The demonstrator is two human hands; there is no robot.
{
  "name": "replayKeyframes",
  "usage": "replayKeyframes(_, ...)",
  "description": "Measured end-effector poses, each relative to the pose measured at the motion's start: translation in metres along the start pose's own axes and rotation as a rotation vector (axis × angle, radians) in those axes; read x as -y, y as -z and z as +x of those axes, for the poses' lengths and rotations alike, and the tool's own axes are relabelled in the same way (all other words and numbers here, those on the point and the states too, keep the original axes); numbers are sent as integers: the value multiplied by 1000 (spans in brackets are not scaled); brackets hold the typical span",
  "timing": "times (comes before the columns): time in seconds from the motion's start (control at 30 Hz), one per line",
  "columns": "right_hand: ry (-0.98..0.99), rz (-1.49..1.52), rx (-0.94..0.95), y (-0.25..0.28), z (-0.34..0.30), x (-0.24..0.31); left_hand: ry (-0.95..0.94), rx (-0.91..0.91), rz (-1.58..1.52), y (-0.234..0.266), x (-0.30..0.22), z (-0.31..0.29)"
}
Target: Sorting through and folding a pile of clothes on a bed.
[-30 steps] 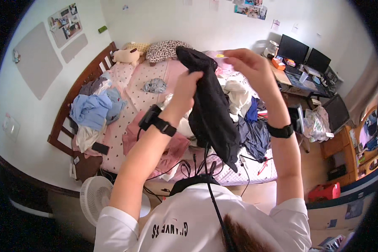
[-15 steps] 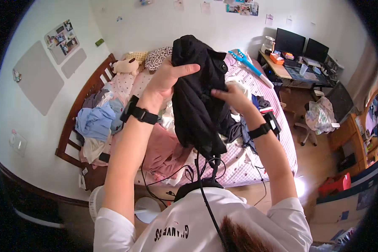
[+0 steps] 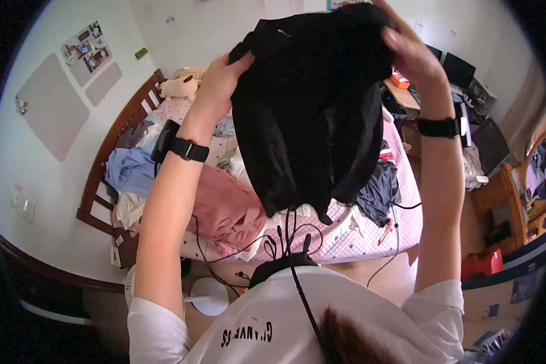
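A black garment [image 3: 309,115] hangs spread out in front of me, raised above the bed. My left hand [image 3: 219,82] grips its upper left corner, the thumb lying over the cloth. At the upper right corner my right hand [image 3: 412,57] holds the other side, slightly blurred, its fingers partly behind the fabric. The lower edge of the garment dangles in uneven points over the bed. Its exact kind is hard to make out.
The bed [image 3: 370,242] has a pink quilted cover. On it lie a dusty-pink garment [image 3: 224,203], blue clothes [image 3: 130,170] and dark clothes [image 3: 379,194]. Black cables [image 3: 209,267] hang near my waist. A white fan [image 3: 209,296] stands below, and a desk with monitors [image 3: 458,70] is at the right.
The black garment was bunched and narrow; now it is stretched wide and higher. My right hand has moved up and to the right, and my left hand slightly up and left.
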State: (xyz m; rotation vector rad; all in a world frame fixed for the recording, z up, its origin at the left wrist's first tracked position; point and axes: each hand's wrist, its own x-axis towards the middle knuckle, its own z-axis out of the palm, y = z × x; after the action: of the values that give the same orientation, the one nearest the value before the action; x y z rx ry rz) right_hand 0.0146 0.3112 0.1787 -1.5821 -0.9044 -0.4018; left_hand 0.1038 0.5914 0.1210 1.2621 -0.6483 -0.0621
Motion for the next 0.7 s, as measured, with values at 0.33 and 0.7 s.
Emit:
replayKeyframes(0.33, -607, -128, 12, 1, -90, -33, -418, 192, 677, 6, 19, 5)
replayKeyframes(0.7, -571, -1374, 434, 35, -73, 28, -553, 167, 1241, -9, 12, 6)
